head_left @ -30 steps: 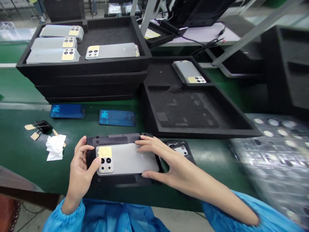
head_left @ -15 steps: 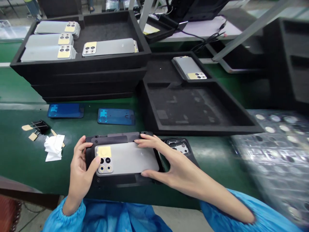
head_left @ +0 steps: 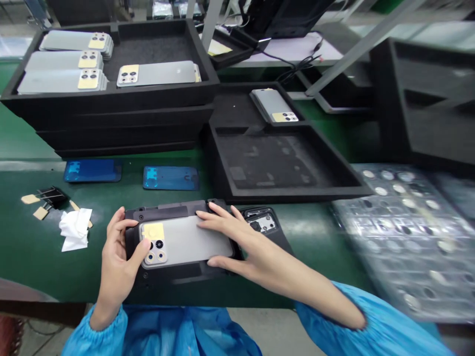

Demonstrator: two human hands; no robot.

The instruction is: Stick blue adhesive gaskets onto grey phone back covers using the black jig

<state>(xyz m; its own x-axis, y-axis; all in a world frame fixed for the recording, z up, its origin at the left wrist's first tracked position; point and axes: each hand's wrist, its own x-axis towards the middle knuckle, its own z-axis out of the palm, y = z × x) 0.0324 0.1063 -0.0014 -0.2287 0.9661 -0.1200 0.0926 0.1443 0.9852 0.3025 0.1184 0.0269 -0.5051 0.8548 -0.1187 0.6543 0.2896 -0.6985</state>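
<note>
A grey phone back cover (head_left: 189,241) lies face up in a black fixture (head_left: 168,276) near the bench's front edge. It has round camera rings and a yellow tab at its left end. My left hand (head_left: 120,252) is closed around the fixture's left end, thumb resting by the camera rings. Over the cover's right part, my right hand (head_left: 241,242) spans its width, fingertips at the upper side and thumb at the lower edge. Just right of the fixture lies a dark phone body (head_left: 265,222) with exposed inner parts, partly hidden by my right hand.
Stacked black foam trays (head_left: 163,94) hold grey covers at the back left. Another foam tray (head_left: 297,190) sits right of centre. Two blue film sheets (head_left: 170,178), a white tissue (head_left: 75,230) and a black binder clip (head_left: 54,197) lie nearby. A clear blister tray (head_left: 401,247) stands right.
The head view has turned slightly to the right, so everything sits further left. Both hands keep nearly the same hold on the cover and fixture.
</note>
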